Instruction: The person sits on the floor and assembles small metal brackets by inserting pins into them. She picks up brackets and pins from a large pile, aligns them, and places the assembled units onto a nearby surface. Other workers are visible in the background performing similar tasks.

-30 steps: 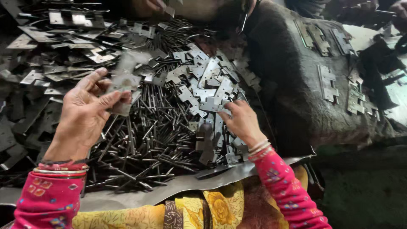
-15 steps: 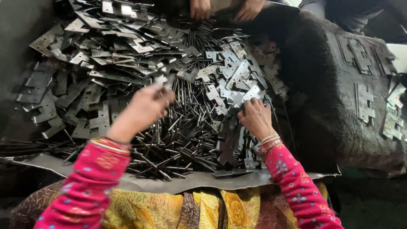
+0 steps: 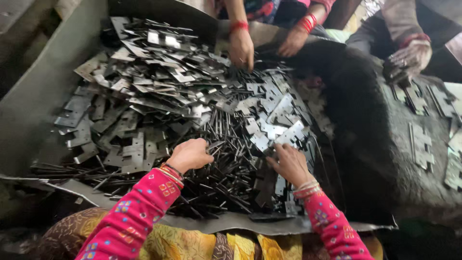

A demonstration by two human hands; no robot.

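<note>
Both hands: left hand (image 3: pixel 190 155) fingers pinch a pin (image 3: pixel 215 144); right hand (image 3: pixel 290 163) fingers grip a hinge plate (image 3: pixel 288 137).

A grey sheet-metal tray (image 3: pixel 33 103) with a raised side wall fills the left and middle of the view, its bent front lip dull and grimy. To the right lies a dark, sooty cloth (image 3: pixel 370 144) draped over a low mound. Light is soft and even, casting weak shadows.
</note>
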